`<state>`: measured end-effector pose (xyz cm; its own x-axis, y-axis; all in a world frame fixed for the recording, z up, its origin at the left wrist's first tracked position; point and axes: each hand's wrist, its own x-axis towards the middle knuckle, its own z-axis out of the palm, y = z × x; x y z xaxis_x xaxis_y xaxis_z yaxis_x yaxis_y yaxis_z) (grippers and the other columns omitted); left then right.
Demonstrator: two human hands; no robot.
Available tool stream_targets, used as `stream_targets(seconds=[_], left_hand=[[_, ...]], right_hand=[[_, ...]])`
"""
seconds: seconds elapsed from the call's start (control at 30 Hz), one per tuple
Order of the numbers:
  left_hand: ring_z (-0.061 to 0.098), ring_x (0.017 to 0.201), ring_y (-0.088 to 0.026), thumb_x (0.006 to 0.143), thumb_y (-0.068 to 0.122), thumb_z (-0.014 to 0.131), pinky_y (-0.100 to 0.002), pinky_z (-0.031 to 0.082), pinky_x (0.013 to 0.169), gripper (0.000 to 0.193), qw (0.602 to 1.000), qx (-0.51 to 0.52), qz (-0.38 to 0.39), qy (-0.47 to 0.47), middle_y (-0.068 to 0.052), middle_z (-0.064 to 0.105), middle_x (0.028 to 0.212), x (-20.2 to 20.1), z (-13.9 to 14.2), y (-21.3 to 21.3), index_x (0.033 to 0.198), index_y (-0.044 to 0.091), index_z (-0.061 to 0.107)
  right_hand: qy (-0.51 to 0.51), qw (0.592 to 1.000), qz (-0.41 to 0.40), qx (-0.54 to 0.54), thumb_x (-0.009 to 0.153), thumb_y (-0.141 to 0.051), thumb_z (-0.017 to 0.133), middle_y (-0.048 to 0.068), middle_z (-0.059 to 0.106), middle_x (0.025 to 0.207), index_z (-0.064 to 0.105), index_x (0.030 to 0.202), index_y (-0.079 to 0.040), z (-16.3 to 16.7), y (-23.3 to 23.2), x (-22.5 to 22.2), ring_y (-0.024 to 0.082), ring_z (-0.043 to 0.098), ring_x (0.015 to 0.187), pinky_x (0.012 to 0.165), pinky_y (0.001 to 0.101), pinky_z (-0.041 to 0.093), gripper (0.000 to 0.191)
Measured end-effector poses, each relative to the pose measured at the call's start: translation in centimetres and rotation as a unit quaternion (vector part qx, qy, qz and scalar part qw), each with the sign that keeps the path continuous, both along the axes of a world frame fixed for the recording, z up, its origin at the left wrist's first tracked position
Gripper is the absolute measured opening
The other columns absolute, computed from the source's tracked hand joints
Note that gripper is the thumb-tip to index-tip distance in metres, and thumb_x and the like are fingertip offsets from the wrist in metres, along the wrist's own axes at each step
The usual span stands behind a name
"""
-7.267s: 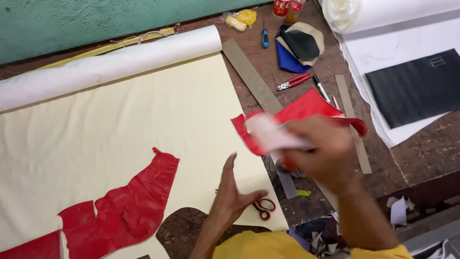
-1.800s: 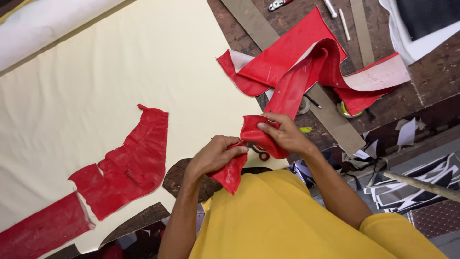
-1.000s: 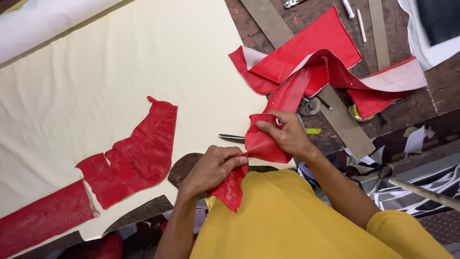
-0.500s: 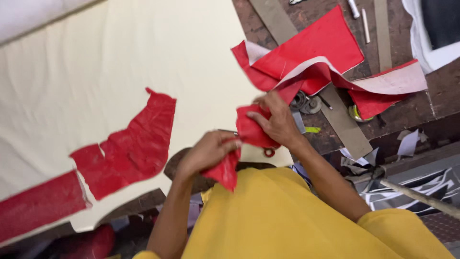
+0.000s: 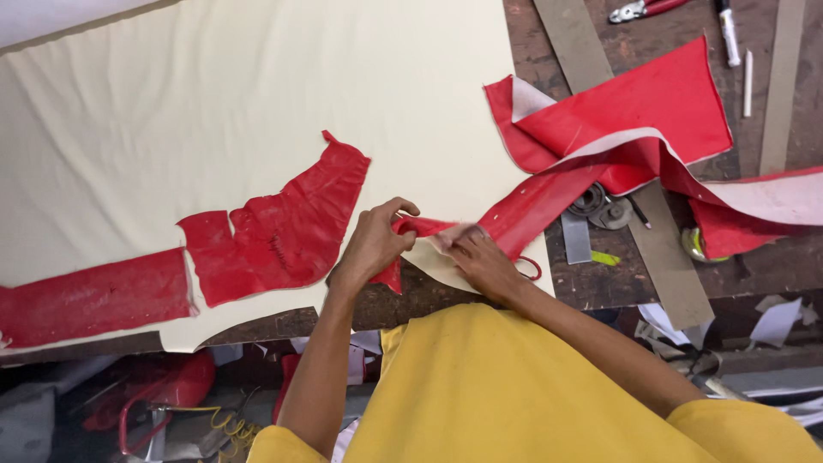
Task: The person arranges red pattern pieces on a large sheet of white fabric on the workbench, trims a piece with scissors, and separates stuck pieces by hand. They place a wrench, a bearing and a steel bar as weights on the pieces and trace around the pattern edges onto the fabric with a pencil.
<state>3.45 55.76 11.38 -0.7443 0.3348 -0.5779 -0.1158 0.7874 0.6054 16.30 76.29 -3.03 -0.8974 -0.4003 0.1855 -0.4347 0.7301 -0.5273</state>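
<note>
My left hand (image 5: 375, 244) and my right hand (image 5: 477, 259) both grip the near end of a long red strip of shiny material (image 5: 531, 201), pressing it down at the front edge of the cream sheet (image 5: 214, 103). The strip runs up and to the right into a folded heap of the same red material (image 5: 634, 120) with a pale underside. Left of my hands, a shaped red piece (image 5: 283, 227) and a flat red band (image 5: 86, 296) lie stuck on the cream sheet.
A long brown ruler (image 5: 617, 171) crosses the dark worktable (image 5: 600, 287) under the red heap. Red-handled pliers (image 5: 639, 9), a pen (image 5: 729, 30) and a second strip ruler (image 5: 780, 86) lie at the back right. Paper scraps (image 5: 771, 321) lie below the table edge.
My hands have brought the red strip's end down from in front of my chest onto the cream sheet's front edge. The view has tilted so the sheet fills more of the frame.
</note>
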Motion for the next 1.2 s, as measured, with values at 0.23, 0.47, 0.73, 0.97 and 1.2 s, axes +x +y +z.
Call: stream_targets(seconds=[0.23, 0.47, 0.73, 0.97, 1.2], left_hand=[[0.067, 0.072, -0.013, 0.091, 0.012, 0.073, -0.032, 0.058, 0.066, 0.035, 0.990, 0.124, 0.040, 0.053, -0.007, 0.076, 0.091, -1.1, 1.3, -2.6, 0.125, 0.007, 0.070], [0.071, 0.081, -0.012, 0.094, 0.015, 0.072, -0.032, 0.063, 0.073, 0.034, 0.985, 0.157, 0.064, 0.020, -0.006, 0.073, 0.101, -1.9, 2.7, -2.0, 0.124, 0.005, 0.059], [0.075, 0.096, -0.016, 0.091, 0.018, 0.076, -0.033, 0.061, 0.086, 0.033, 0.978, 0.184, 0.023, 0.092, -0.006, 0.079, 0.109, -0.7, 3.4, -1.5, 0.122, 0.007, 0.073], [0.075, 0.100, -0.019, 0.090, 0.014, 0.073, -0.034, 0.059, 0.087, 0.049, 0.977, 0.192, 0.019, 0.092, -0.010, 0.078, 0.114, 0.5, 4.7, -1.8, 0.137, 0.012, 0.061], [0.075, 0.105, -0.025, 0.092, 0.005, 0.069, -0.037, 0.059, 0.088, 0.051, 0.951, 0.253, -0.063, 0.165, -0.016, 0.076, 0.116, 1.9, 5.5, 0.1, 0.141, 0.009, 0.057]], right_hand=[[-0.124, 0.990, 0.060, 0.030, 0.093, -0.017, 0.067, 0.013, 0.058, 0.133, 0.061, 0.117, -0.007, -1.5, 0.5, 1.6, 0.032, 0.052, 0.128, 0.111, 0.0466, 0.041, 0.027], [-0.079, 0.995, -0.040, 0.052, 0.085, -0.014, 0.071, 0.019, 0.054, 0.126, 0.056, 0.132, -0.003, -1.9, 0.1, -0.4, 0.037, 0.051, 0.118, 0.104, 0.0503, 0.041, 0.051], [-0.208, 0.977, 0.017, -0.038, 0.090, -0.011, 0.068, 0.019, 0.056, 0.123, 0.057, 0.137, -0.007, -0.1, 1.1, -2.0, 0.037, 0.060, 0.110, 0.093, 0.0457, 0.050, 0.049], [-0.237, 0.944, -0.004, -0.231, 0.097, -0.010, 0.061, 0.015, 0.060, 0.100, 0.059, 0.136, -0.004, 9.6, 2.8, 0.4, 0.028, 0.062, 0.088, 0.079, 0.0375, 0.051, 0.040], [-0.299, 0.935, -0.082, -0.174, 0.102, -0.018, 0.052, 0.013, 0.060, 0.066, 0.064, 0.122, -0.005, 18.7, 3.8, -0.9, 0.028, 0.059, 0.056, 0.057, 0.0409, 0.048, 0.026]])
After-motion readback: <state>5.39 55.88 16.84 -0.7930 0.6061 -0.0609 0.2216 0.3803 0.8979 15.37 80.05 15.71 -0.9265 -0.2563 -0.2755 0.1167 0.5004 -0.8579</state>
